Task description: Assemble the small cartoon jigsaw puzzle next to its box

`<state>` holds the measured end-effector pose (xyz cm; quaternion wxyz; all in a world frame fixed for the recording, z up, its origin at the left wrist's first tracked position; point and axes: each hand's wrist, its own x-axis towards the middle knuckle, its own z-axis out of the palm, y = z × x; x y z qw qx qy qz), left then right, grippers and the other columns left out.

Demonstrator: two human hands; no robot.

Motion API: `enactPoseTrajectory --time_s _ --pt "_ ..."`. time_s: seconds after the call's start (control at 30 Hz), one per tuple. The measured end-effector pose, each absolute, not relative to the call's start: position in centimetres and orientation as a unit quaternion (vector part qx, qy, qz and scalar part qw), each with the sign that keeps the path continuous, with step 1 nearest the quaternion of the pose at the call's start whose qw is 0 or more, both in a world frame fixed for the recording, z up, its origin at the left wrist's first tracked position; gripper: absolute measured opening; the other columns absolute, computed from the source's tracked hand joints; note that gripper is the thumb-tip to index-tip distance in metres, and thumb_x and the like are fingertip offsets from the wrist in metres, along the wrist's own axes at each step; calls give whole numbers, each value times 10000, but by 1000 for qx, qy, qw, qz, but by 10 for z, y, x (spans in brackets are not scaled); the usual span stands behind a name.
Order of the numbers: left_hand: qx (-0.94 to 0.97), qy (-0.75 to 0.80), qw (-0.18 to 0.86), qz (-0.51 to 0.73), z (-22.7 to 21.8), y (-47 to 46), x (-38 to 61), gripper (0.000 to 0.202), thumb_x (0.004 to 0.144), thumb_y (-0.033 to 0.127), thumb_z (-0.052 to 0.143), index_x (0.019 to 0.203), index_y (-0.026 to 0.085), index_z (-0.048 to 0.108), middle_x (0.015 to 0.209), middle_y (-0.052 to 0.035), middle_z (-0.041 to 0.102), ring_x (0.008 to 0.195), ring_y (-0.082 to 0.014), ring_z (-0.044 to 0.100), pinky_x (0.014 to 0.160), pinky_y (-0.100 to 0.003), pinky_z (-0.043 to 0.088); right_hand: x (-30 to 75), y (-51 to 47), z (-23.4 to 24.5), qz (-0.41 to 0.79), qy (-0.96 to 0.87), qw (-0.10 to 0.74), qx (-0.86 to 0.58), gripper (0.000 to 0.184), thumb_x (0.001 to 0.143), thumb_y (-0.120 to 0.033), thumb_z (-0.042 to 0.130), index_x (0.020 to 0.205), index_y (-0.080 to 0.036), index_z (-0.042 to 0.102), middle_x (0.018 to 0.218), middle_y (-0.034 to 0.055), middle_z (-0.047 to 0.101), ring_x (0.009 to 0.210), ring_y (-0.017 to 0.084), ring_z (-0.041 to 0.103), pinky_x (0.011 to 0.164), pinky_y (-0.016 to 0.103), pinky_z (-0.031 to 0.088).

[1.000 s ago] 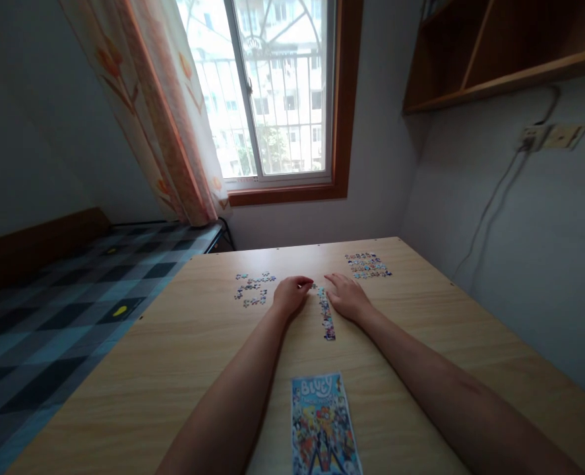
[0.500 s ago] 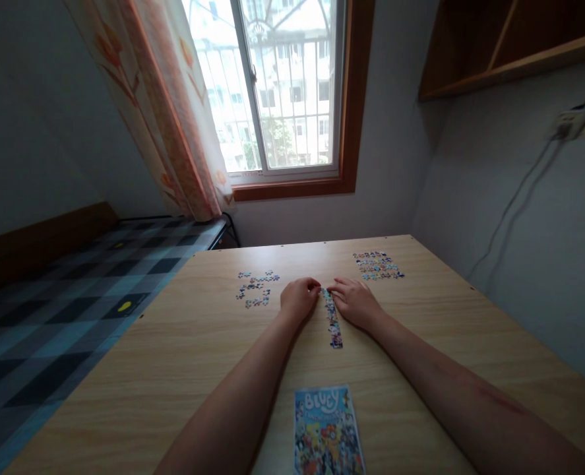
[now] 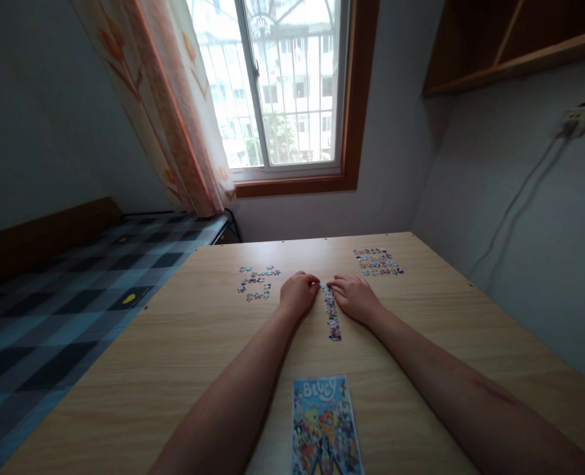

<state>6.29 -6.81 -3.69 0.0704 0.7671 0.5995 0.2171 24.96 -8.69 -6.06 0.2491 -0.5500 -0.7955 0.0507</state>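
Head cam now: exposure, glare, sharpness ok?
Head view: light-framed sliding glass window washed out, grey left wall very dim; head view: soft sheen towards the far edge of the pale wood-grain table; head view: narrow strip of multicoloured jigsaw pieces too small and soft to read, bare left hand's grip unclear.

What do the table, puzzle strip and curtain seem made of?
Table: wood or wood-look laminate, smooth with a faint sheen; pale grain shows.
Puzzle strip: probably printed cardboard, judging by its jigsaw outline and busy print; too small to judge gloss.
Curtain: fabric, seemingly thin and matte, hanging in folds.
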Motion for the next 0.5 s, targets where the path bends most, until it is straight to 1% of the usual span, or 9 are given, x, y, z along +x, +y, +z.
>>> enactPoseTrajectory --time_s 0.1,0.3,0.5 --pt "773 599 62 199 -37 -70 65 225 926 325 602 1031 298 799 1047 -33 712 927 -176 672 868 -267 500 251 -88 -59 49 -798 242 -550 296 962 -308 527 1170 -290 737 1314 61 672 1223 236 585 1082 414 375" --pt "772 603 64 188 -37 -71 71 241 941 358 585 1042 303 797 1079 -40 693 959 -188 666 872 -267 492 254 -88 -59 53 -794 234 -559 307 963 -310 519 1178 -288 738 1335 58 659 1237 248 568 1093 418 359" --pt "771 607 72 179 -36 -72 72 256 952 356 565 1075 306 784 1101 -43 684 969 -189 665 887 -267 485 254 -88 -59 58 -797 230 -556 326 961 -306 519 1212 -297 727 1347 58 650 1244 254 559 1101 427 353"
